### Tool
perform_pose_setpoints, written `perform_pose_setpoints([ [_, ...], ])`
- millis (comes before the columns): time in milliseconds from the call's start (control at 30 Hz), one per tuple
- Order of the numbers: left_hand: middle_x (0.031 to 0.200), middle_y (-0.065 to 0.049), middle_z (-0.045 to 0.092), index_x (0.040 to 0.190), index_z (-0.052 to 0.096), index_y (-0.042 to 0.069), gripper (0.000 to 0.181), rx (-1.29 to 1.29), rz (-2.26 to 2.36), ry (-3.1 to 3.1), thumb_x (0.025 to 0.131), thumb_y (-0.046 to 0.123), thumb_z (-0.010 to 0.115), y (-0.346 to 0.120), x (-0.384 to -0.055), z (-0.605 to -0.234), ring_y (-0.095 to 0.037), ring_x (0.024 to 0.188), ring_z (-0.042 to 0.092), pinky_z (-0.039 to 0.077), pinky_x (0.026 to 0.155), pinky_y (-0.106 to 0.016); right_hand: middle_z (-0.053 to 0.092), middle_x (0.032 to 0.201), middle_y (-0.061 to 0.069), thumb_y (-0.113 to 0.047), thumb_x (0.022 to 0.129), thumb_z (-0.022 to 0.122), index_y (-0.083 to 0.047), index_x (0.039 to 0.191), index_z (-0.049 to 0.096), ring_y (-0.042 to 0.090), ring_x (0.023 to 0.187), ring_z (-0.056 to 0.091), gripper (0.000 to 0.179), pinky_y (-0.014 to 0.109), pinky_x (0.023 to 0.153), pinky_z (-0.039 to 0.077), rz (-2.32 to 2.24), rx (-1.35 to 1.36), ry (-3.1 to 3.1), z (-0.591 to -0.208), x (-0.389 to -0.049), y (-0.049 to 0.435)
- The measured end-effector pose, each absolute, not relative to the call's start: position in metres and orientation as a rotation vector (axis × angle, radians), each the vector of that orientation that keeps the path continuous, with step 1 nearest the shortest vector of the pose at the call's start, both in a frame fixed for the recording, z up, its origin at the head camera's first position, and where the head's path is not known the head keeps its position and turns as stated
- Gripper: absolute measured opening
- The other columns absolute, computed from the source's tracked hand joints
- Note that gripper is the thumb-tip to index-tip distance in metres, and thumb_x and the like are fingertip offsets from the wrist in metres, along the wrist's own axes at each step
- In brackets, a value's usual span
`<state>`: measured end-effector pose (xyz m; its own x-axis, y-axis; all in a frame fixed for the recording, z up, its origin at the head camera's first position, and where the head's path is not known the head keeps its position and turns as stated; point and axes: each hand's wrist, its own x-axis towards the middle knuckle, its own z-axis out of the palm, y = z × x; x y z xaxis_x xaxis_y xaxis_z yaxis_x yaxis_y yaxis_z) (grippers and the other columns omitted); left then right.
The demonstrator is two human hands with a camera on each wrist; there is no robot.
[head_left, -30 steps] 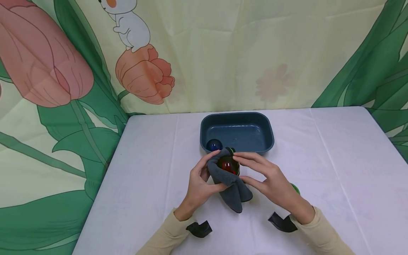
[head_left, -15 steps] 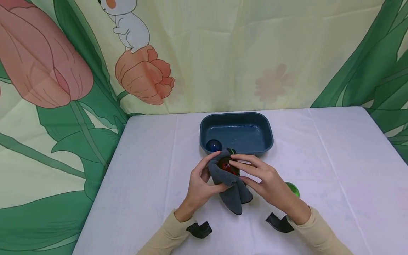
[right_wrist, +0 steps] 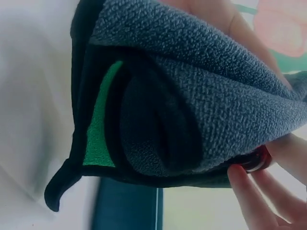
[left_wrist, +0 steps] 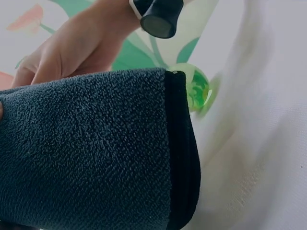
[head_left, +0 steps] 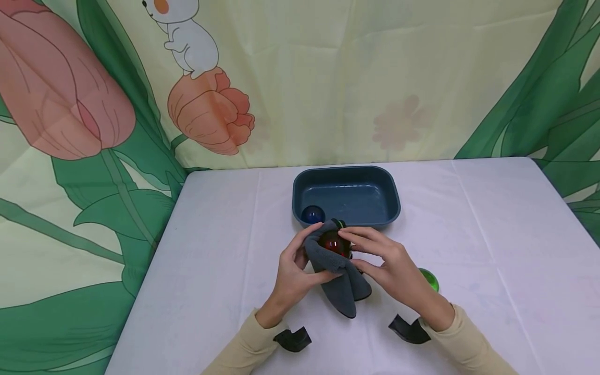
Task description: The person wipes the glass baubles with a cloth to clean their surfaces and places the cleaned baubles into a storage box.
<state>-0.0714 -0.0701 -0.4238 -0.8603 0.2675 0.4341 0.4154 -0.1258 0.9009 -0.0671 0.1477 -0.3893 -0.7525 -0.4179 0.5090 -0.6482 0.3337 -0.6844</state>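
Note:
A red glass ball (head_left: pixel 335 244) lies in a fold of a dark grey cloth (head_left: pixel 344 291), in front of the basin in the head view. My left hand (head_left: pixel 291 272) grips the cloth from the left, thumb near its lower fold. From the right, my right hand (head_left: pixel 396 264) pinches the ball, its fingers on the upper side and the thumb lower by the cloth. The cloth's loose ends hang below. In the right wrist view the cloth (right_wrist: pixel 235 103) covers most of the ball, leaving a red sliver (right_wrist: pixel 259 159); a green patch shows inside the dark edging.
A blue basin (head_left: pixel 361 195) stands behind the hands, with a dark blue ball (head_left: pixel 313 214) in its near left corner. A green ball (head_left: pixel 429 279) rests on the white tablecloth (head_left: pixel 220 260) beside my right wrist. Black wrist mounts (head_left: pixel 292 339) extend from the sleeves.
The right fingers have shifted slightly across the red ball and back toward its upper edge. My right forearm moved a little left, showing more of the green ball. The left hand keeps its grip.

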Motion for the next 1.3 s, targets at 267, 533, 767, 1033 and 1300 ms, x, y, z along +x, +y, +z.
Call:
perform_pose_setpoints([
  [267, 0.143, -0.02, 0.05, 0.146, 0.044, 0.004, 0.082, -0.791, -2.139, -1.999, 0.075, -0.006, 0.082, -0.0704, -0.072, -0.4234, -0.024, 0.126, 0.058, 0.047, 0.106, -0.036, 0.061, 0.132, 0.013, 0.011, 0.079, 0.074, -0.004, 0.137, 0.058, 0.023, 0.109, 0.068, 0.062, 0.032, 0.086, 0.06, 1.612, 0.835, -2.449, -0.3862, -0.0657, 0.1444],
  [533, 0.138, -0.021, 0.052, 0.144, 0.046, 0.003, 0.078, -0.779, -2.171, -1.981, 0.074, -0.012, 0.079, -0.0718, -0.073, -0.4233, -0.023, 0.125, 0.058, 0.047, 0.107, -0.037, 0.061, 0.132, 0.011, 0.009, 0.079, 0.076, -0.006, 0.137, 0.058, 0.022, 0.111, 0.067, 0.063, 0.03, 0.088, 0.058, 1.562, 0.844, -2.485, -0.3842, -0.0663, 0.1454],
  [767, 0.137, -0.024, 0.052, 0.143, 0.046, 0.001, 0.077, -0.795, -2.176, -1.968, 0.074, -0.012, 0.078, -0.073, -0.0728, -0.4231, -0.021, 0.124, 0.059, 0.047, 0.107, -0.035, 0.058, 0.136, 0.007, 0.009, 0.072, 0.082, -0.01, 0.136, 0.06, 0.024, 0.117, 0.063, 0.071, 0.016, 0.094, 0.052, 1.332, 0.96, -2.439, -0.3824, -0.0671, 0.1507],
  [1033, 0.137, -0.025, 0.053, 0.142, 0.047, 0.0, 0.075, -0.807, -2.192, -1.956, 0.074, -0.012, 0.078, -0.0737, -0.0724, -0.4219, -0.021, 0.123, 0.059, 0.049, 0.105, -0.035, 0.057, 0.138, 0.009, 0.013, 0.067, 0.083, -0.011, 0.135, 0.062, 0.018, 0.125, 0.057, 0.075, 0.011, 0.102, 0.043, 1.218, 1.104, -2.319, -0.3863, -0.0695, 0.1491],
  [1300, 0.138, -0.022, 0.052, 0.144, 0.046, 0.003, 0.077, -0.786, -2.192, -1.992, 0.075, -0.01, 0.079, -0.0742, -0.0715, -0.4231, -0.022, 0.124, 0.059, 0.049, 0.105, -0.035, 0.059, 0.136, 0.01, 0.017, 0.064, 0.083, -0.009, 0.134, 0.062, 0.02, 0.123, 0.059, 0.077, 0.01, 0.101, 0.043, 1.221, 1.098, -2.287, -0.3867, -0.069, 0.1467],
])
